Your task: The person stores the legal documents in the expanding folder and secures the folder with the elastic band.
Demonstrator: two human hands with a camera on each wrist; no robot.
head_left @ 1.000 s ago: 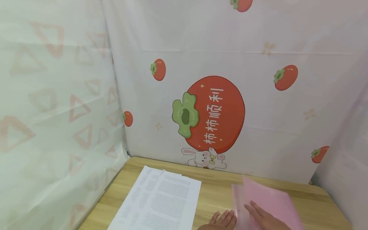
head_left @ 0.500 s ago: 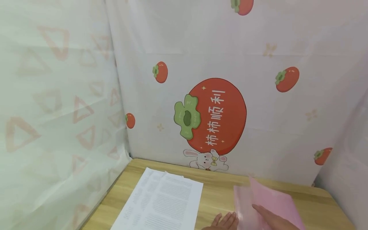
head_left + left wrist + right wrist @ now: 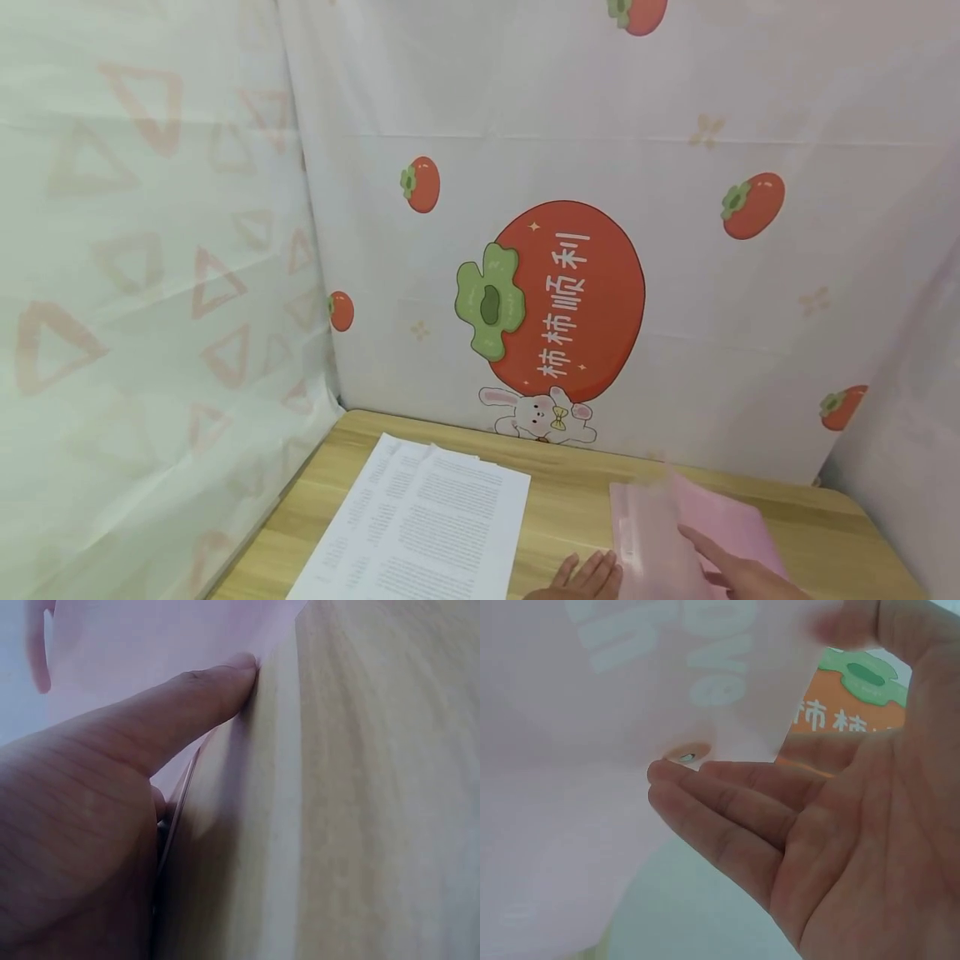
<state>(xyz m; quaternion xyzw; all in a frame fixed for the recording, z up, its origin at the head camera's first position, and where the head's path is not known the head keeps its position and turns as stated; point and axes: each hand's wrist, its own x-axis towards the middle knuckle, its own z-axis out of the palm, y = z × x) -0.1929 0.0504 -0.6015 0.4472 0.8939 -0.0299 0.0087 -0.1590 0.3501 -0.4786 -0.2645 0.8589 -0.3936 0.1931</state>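
Toward the right edge of the desk [image 3: 566, 504], its top close to the far edge, a pink folder [image 3: 738, 523] lies opened with one pale translucent leaf [image 3: 651, 537] partly raised. Along the folder's left border rests the left hand [image 3: 588, 577], fingers straight and gripping nothing, while the right hand [image 3: 738, 575] is spread mostly open, its extended fingers touching the pink sheet without closing around it. Nearer the desk's left edge, printed papers [image 3: 450, 525] lie overlapping, well apart from the folder.
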